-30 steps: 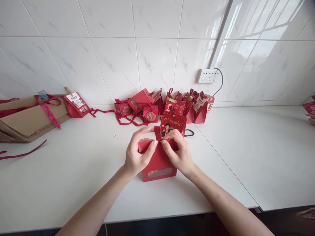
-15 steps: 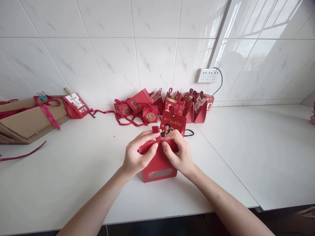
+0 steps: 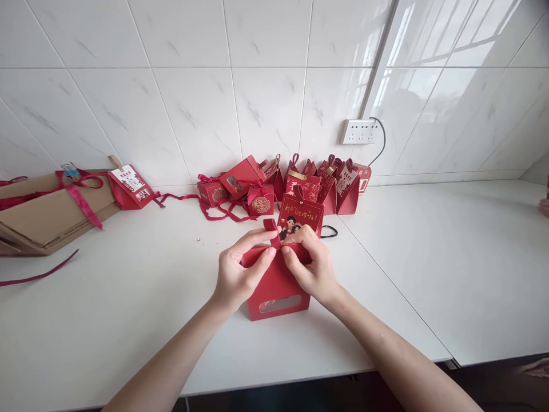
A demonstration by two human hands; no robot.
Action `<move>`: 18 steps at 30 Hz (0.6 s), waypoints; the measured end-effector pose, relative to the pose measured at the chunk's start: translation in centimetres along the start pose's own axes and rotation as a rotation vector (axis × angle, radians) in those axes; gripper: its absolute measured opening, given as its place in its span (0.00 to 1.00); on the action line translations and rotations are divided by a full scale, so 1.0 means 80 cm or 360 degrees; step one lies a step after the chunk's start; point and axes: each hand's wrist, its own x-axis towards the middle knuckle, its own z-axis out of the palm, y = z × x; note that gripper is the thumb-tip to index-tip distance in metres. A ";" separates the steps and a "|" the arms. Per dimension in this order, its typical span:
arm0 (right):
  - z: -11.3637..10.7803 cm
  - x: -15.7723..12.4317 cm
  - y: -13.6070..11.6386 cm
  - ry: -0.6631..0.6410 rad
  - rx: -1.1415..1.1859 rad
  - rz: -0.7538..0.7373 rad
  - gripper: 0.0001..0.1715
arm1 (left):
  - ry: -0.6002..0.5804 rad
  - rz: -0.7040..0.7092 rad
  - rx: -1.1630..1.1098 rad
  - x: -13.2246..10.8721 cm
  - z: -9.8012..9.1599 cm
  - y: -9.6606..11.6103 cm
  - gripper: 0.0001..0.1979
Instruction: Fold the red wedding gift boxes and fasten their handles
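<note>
A red gift box (image 3: 277, 284) with a clear oval window low on its front stands upright on the white table (image 3: 171, 326). Both hands are closed at its top edge. My left hand (image 3: 244, 266) pinches the top left of the centre, its fingers by a dark red ribbon loop (image 3: 271, 229) that sticks up there. From the other side, my right hand (image 3: 311, 266) grips the same edge, thumb in front and fingers behind. The fastening between the fingertips is mostly hidden. Just behind stands a red box with a cartoon couple (image 3: 300, 214).
Several finished-looking red boxes (image 3: 347, 194) crowd along the tiled wall, with loose ribbon (image 3: 214, 216) before them. At left lies brown cardboard (image 3: 55, 220) draped with ribbon. A power strip (image 3: 360, 131) hangs on the wall. Another person's hand (image 3: 544, 203) shows at the right edge.
Both hands keep their pinch on the box top, and the box hardly moves. The view has shifted slightly, and part of another person's hand has come in at the right edge.
</note>
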 end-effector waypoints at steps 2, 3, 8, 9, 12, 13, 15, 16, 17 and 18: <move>-0.001 0.000 0.000 0.0003 0.0000 0.0006 0.05 | 0.0002 -0.0017 -0.0025 0.000 0.001 0.001 0.10; -0.002 0.000 0.001 0.0006 0.0001 0.0008 0.05 | 0.0006 -0.0015 -0.0031 0.000 0.002 0.001 0.10; -0.005 0.003 -0.001 0.0005 0.0017 -0.0009 0.05 | 0.0011 -0.0024 -0.0046 0.000 0.003 0.002 0.10; -0.005 0.004 -0.001 0.0003 0.0021 -0.0005 0.05 | 0.0008 -0.0036 -0.0052 0.000 0.003 0.002 0.10; -0.005 0.005 -0.002 -0.0004 0.0044 0.0029 0.05 | 0.0005 -0.0043 -0.0060 0.000 0.003 0.002 0.10; -0.004 0.005 -0.002 -0.0005 0.0051 0.0040 0.05 | 0.0008 -0.0038 -0.0058 0.000 0.003 0.002 0.10; -0.004 0.005 -0.002 -0.0001 0.0053 0.0052 0.06 | 0.0011 -0.0025 -0.0055 0.001 0.003 0.003 0.10; -0.004 0.005 -0.002 0.0001 0.0049 0.0057 0.06 | 0.0011 -0.0021 -0.0055 0.001 0.003 0.004 0.10; -0.004 0.005 -0.002 0.0003 0.0043 0.0060 0.06 | 0.0010 -0.0023 -0.0057 0.001 0.003 0.004 0.09; -0.005 0.005 -0.002 0.0004 0.0037 0.0060 0.06 | 0.0008 -0.0027 -0.0059 0.001 0.003 0.004 0.09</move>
